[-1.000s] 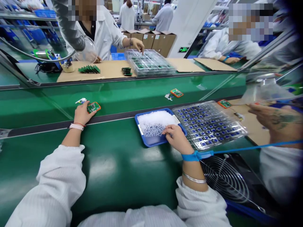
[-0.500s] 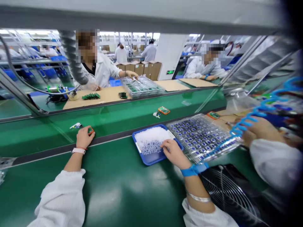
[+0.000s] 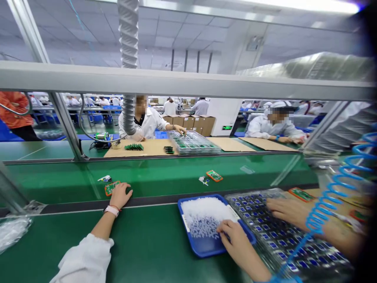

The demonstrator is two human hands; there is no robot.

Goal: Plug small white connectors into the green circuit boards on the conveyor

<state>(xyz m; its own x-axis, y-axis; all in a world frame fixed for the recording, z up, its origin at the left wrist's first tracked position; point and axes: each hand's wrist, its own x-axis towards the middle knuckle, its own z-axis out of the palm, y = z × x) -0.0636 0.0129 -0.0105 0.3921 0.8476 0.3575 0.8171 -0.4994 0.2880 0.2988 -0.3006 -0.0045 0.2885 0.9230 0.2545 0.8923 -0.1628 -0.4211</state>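
My left hand [image 3: 121, 195] rests palm down on the green conveyor belt [image 3: 165, 184]. Its fingertips curl over the edge of a small green circuit board with an orange rim [image 3: 110, 188]. My right hand [image 3: 235, 240] reaches into a blue tray [image 3: 206, 247] heaped with small white plastic pieces [image 3: 203, 214]. Its fingers are pinched together among them, and what they hold is too small to see. Right of the tray lies a clear blister tray of blue parts [image 3: 265, 232]. Another person's hand [image 3: 290, 210] lies on it.
A second orange-rimmed board [image 3: 214, 175] and a white scrap [image 3: 203, 180] lie further along the belt. A blue coiled cord [image 3: 332, 196] hangs at right. A plastic bag [image 3: 11, 232] sits at left. A metal rail [image 3: 176, 83] crosses overhead. Across the belt a person works at a clear tray [image 3: 193, 142].
The view has tilted up, bringing rail and ceiling in. My left hand stays with the board, now uncovered again at its fingertips. The neighbour's hand has come onto the blister tray.
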